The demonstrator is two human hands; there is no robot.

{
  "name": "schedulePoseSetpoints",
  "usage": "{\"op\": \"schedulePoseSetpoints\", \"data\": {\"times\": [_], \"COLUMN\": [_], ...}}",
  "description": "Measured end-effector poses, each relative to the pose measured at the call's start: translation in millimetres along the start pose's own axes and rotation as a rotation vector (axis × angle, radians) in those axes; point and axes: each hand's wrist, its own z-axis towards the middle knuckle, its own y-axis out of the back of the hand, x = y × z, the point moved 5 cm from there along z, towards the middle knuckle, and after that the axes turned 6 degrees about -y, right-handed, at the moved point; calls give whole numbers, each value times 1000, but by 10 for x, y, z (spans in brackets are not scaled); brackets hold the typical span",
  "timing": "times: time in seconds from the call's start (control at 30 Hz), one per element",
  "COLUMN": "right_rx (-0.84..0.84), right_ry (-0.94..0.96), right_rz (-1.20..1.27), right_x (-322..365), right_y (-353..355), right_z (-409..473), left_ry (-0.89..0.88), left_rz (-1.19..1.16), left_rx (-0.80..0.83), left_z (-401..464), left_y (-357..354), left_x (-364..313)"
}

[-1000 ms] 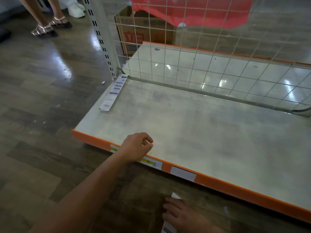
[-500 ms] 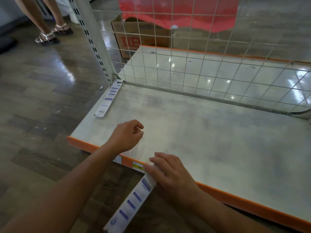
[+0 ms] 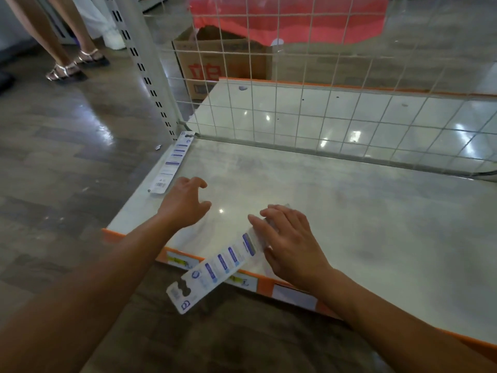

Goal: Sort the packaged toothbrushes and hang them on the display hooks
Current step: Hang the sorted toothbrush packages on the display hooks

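The right hand [image 3: 289, 243] lies over the upper end of a packaged toothbrush [image 3: 215, 267]. Its fingers are nearly straight and spread across the card, pressing or steadying it; whether the thumb hooks beneath cannot be determined. The pack lies diagonally across the orange front lip of the shelf [image 3: 349, 216], its hang-hole end overhanging the floor toward the viewer.

The left hand [image 3: 185, 203] hovers above the shelf surface, fingers loosely curled and parted, holding nothing. It sits between the two packs, nearer the second.

A second packaged toothbrush [image 3: 172, 164] lies flat along the shelf's left edge, its hang-hole end close to the slotted upright post [image 3: 145, 71]. It is well apart from the first pack. A wire grid panel [image 3: 309, 103] rises along the back of the shelf. No display hooks are visible.

Assessment: the work stands at the gathering and sorting step; neither pack is hung. The next move calls for a firm pinch on the overhanging pack before it tips off the lip, and for the free left hand to collect the second pack. Both hang-holes must then be oriented upward toward a hook.

A cardboard box [image 3: 223, 65] stands behind the grid; a bystander's sandalled feet [image 3: 72, 67] appear upper left.
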Motion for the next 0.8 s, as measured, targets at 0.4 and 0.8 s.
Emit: {"op": "schedulePoseSetpoints", "data": {"times": [0.4,0.8], "right_rx": [-28,-4], "right_ry": [-192,-288], "right_rz": [-116,-36], "right_x": [-91,34], "right_y": [-147,-198], "right_z": [206,398], "left_ry": [256,181], "left_rz": [108,-39], "left_rx": [-100,-211], "left_z": [499,465], "left_y": [-206,-135], "left_x": [698,898]}}
